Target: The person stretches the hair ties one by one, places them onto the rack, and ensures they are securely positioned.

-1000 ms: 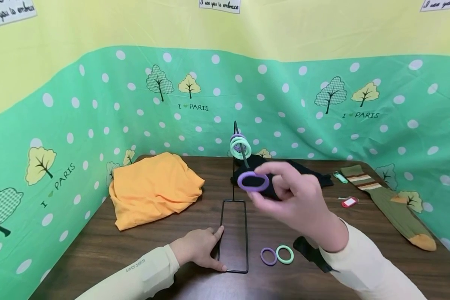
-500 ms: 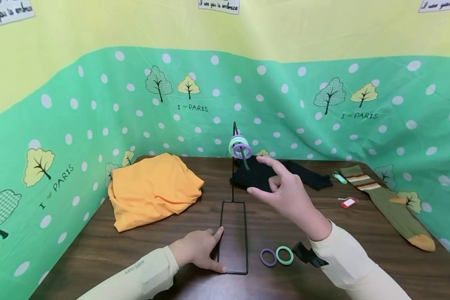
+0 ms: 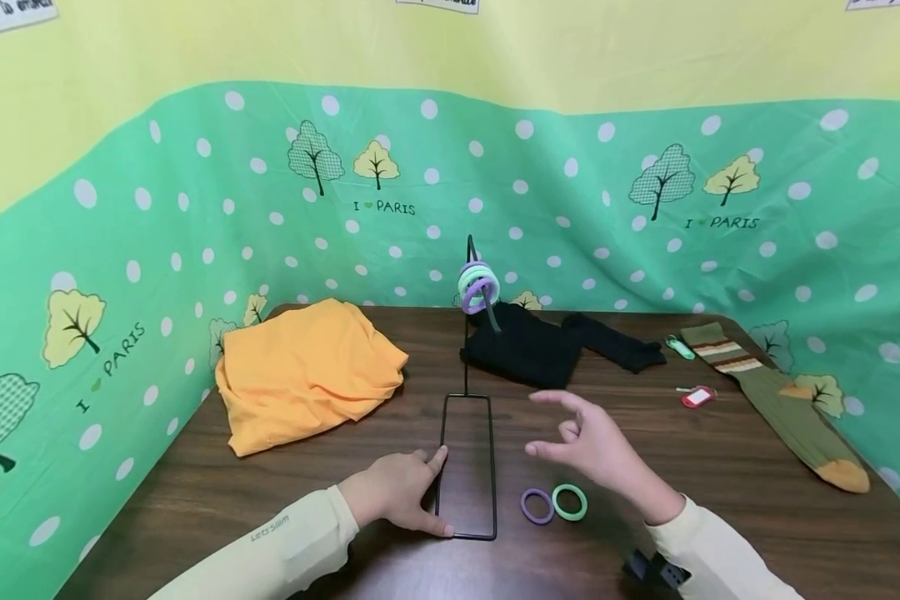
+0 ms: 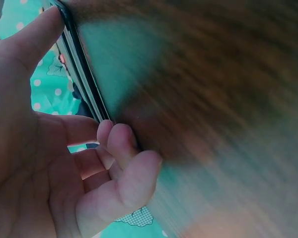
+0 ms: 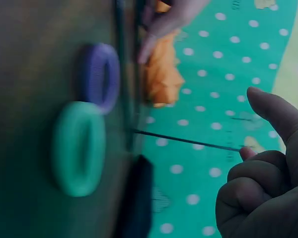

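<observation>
A black wire stand point(image 3: 492, 467) has a rectangular base on the table and a hooked arm at the top. Several purple and mint rings hang on that arm, a purple ring point(image 3: 468, 298) frontmost. My left hand point(image 3: 401, 493) rests at the base's left side, index finger on the side bar and thumb at the front corner. Right of the base, my right hand point(image 3: 596, 442) is above the table, thumb and index finger spread with nothing between them. Below it lie a purple ring point(image 3: 525, 507) and a mint ring point(image 3: 585, 503), side by side; both also show in the right wrist view.
An orange cloth point(image 3: 307, 375) lies bunched at the left. Behind the stand is a black garment point(image 3: 528, 346). At the right are a green key tag point(image 3: 680, 347), a red key tag point(image 3: 698, 397) and an olive sock point(image 3: 780, 408). A patterned curtain point(image 3: 570, 183) surrounds the table.
My right hand has let go of a purple ring, which now hangs on the stand's arm, and has moved back and down towards the two rings. The left hand has stayed in place.
</observation>
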{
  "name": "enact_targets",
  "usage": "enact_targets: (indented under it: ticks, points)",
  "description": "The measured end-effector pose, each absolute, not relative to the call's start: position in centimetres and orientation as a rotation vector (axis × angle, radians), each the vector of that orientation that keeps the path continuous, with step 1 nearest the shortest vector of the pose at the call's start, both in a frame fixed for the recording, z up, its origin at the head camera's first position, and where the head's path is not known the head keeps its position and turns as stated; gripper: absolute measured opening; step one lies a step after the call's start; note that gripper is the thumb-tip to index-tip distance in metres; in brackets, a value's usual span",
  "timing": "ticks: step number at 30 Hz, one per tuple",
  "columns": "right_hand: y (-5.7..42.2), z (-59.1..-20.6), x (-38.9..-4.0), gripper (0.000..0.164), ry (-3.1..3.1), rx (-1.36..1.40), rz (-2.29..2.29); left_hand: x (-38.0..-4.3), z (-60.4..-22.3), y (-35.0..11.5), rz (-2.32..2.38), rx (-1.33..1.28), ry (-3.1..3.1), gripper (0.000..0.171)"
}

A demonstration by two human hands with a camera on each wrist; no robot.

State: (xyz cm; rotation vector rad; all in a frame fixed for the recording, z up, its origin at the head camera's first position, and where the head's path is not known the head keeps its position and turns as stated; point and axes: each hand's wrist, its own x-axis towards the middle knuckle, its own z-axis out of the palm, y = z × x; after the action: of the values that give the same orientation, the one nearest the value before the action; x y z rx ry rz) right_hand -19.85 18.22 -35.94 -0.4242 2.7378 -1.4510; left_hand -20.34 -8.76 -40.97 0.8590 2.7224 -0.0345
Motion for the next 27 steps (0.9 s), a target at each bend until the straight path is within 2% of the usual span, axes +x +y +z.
enact_targets:
  ticks: [8, 15, 27]
  points:
    - [20.0, -39.9, -18.9, 0.063, 2.541, -0.463, -1.409, -20.4, -41.0, -8.7, -0.043, 0.854, 2.719, 0.105]
    - [20.8, -41.2, -19.0, 0.062, 2.455, -0.533, -1.317, -20.6, -41.0, -8.6, -0.05, 0.854, 2.732, 0.105]
    - [20.7, -42.3, -19.2, 0.046, 2.386, -0.617, -1.176, -20.5, -40.8, -8.7, -0.053, 0.861, 2.721, 0.105]
